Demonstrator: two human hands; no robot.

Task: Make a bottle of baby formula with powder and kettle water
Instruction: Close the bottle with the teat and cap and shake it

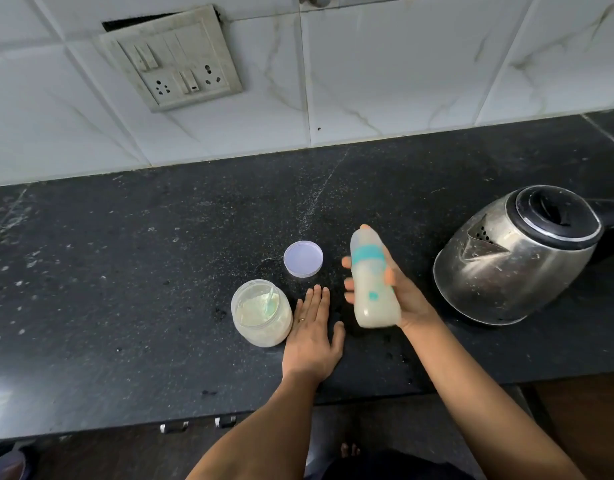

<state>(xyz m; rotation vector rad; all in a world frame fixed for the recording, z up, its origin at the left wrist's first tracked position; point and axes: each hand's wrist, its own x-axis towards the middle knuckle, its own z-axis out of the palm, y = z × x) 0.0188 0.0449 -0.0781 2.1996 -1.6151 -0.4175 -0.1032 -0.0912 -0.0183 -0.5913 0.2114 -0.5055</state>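
Gripping a milky bottle (374,289), the right hand (400,291) lifts it; left hand (312,332) lies flat at the jar's (262,313) three o'clock.

Two bare forearms (471,393) run in from six o'clock. The left hand (312,332) wears a thin ring (302,319) (gold-toned, it seems). At six o'clock, dark clothing (385,465) and bare toes (349,449).
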